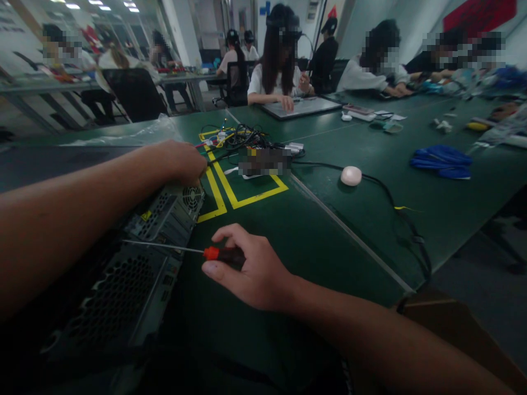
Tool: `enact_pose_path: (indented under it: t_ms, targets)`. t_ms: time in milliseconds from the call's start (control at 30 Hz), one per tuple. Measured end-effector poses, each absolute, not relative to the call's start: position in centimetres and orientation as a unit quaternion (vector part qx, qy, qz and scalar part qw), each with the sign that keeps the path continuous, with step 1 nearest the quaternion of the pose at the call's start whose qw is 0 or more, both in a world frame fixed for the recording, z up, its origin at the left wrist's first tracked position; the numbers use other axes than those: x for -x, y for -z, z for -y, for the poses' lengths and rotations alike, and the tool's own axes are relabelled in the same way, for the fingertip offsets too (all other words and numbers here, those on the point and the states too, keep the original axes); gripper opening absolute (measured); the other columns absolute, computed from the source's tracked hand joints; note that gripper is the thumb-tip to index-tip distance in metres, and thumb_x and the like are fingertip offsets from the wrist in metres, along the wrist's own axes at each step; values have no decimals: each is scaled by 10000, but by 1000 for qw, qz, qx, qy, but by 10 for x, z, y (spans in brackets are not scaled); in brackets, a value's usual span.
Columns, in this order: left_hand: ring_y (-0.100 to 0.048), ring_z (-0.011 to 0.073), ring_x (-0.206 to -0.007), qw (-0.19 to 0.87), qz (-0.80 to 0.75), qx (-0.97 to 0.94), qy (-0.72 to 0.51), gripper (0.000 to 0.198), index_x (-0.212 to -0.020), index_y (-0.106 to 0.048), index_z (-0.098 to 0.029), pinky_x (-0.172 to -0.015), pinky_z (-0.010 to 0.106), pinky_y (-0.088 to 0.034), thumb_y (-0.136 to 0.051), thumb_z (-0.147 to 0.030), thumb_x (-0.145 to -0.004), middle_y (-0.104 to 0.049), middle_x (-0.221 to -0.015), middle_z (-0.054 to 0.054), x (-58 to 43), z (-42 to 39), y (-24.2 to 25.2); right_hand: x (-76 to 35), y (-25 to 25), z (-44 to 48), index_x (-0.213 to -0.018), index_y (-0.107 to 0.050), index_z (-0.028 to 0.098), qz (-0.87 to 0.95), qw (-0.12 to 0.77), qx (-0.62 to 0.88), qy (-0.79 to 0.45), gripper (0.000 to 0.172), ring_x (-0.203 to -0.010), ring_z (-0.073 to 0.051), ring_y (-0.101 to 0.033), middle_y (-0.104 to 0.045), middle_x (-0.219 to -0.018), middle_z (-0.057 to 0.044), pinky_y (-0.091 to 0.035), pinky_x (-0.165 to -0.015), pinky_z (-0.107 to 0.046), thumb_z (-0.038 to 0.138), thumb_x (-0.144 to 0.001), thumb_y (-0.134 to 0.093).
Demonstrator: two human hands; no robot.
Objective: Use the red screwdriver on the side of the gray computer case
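A metal computer case (162, 219) lies at the left, its perforated panel and round fan grille facing the table. My left hand (181, 159) is closed over the far upper corner of the case, by the grille; its fingertips are hidden. In my right hand (255, 269) is a screwdriver (212, 253) with a red and dark handle, held between thumb and curled fingers. Its long thin shaft points left across the back of the case. Whether the tip touches a screw I cannot tell.
Beyond the case, tangled cables (247, 137) lie around yellow tape markings (259, 196) on the green table (321, 258). A pale rounded object (351, 176), a black cable (387, 195) and a blue bundle (440, 162) lie to the right. Several people sit at tables beyond.
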State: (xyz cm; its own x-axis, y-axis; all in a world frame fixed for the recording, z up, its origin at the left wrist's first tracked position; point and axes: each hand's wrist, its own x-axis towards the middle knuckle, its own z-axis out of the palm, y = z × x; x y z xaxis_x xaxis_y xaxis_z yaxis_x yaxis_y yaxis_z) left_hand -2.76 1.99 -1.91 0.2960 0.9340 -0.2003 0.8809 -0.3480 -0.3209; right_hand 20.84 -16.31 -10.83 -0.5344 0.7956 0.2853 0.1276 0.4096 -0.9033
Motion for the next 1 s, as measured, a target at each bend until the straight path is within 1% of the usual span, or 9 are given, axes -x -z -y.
enact_pose_path:
  t_ms: [67, 167, 333, 500, 600, 667, 767, 867, 1000]
  targets:
    - [-694, 392, -1104, 96, 565, 786, -233, 285, -969, -907, -278, -969, 525, -571, -800, -438, -759, -859, -1075, 143, 22, -17, 15, -208, 109, 163, -1136, -656, 226, 756, 372, 302, -446, 253, -730, -159, -660, -715, -865, 26, -507, -718, -283, 348, -955, -784]
    - [-693, 393, -1155, 87, 575, 778, -239, 397, -1066, -903, -308, -1014, 508, -555, -804, -537, -758, -862, -1032, 111, 23, -20, 15, -208, 111, 162, -1059, -646, 228, 768, 372, 288, -435, 145, -742, -157, -652, -706, -866, 19, -501, -730, -288, 332, -994, -724]
    - [-665, 398, -1262, 58, 573, 790, -211, 551, -1192, -881, -339, -1112, 521, -500, -800, -658, -750, -862, -988, 65, 33, -31, 22, -208, 113, 160, -1074, -668, 218, 774, 387, 273, -420, 149, -779, -162, -660, -727, -929, -3, -509, -771, -304, 338, -1012, -731]
    - [-655, 398, -1307, 86, 580, 770, -251, 524, -1304, -851, -308, -1128, 533, -504, -791, -519, -829, -869, -1162, 78, 14, -13, 12, -207, 114, 159, -1065, -688, 212, 771, 399, 274, -413, 128, -751, -147, -644, -736, -922, 1, -511, -753, -296, 317, -1015, -741]
    - [-686, 410, -1256, 122, 575, 748, -306, 513, -1349, -829, -177, -1065, 548, -549, -724, -387, -893, -827, -1315, 181, 1, -2, 5, -206, 117, 159, -1064, -705, 213, 765, 404, 284, -413, 127, -728, -138, -637, -741, -912, 6, -512, -722, -286, 304, -1003, -767]
    - [-684, 409, -1281, 113, 579, 750, -299, 541, -1391, -816, -217, -1069, 530, -550, -721, -408, -894, -837, -1297, 154, 0, -4, 6, -205, 120, 160, -1072, -717, 215, 761, 414, 293, -405, 130, -727, -139, -645, -754, -923, 3, -523, -717, -287, 297, -996, -783]
    - [-639, 421, -1397, 81, 599, 759, -241, 652, -1443, -788, -346, -1150, 509, -498, -786, -505, -810, -834, -1319, 69, 8, -17, 15, -205, 122, 159, -1081, -745, 212, 757, 430, 291, -396, 115, -761, -149, -695, -792, -969, -13, -548, -720, -289, 256, -986, -793]
    - [-601, 435, -1455, 68, 605, 765, -210, 723, -1490, -749, -380, -1175, 514, -466, -783, -554, -789, -807, -1382, 54, 16, -30, 24, -205, 120, 158, -1113, -784, 221, 760, 425, 305, -387, 122, -876, -189, -759, -827, -1027, -37, -587, -793, -327, 283, -1007, -791]
    - [-575, 464, -1487, 67, 616, 758, -203, 756, -1529, -723, -369, -1204, 543, -439, -769, -547, -796, -766, -1463, 65, 17, -33, 26, -207, 116, 158, -1108, -786, 228, 764, 411, 317, -384, 132, -859, -201, -762, -829, -1008, -45, -600, -766, -341, 326, -1022, -767]
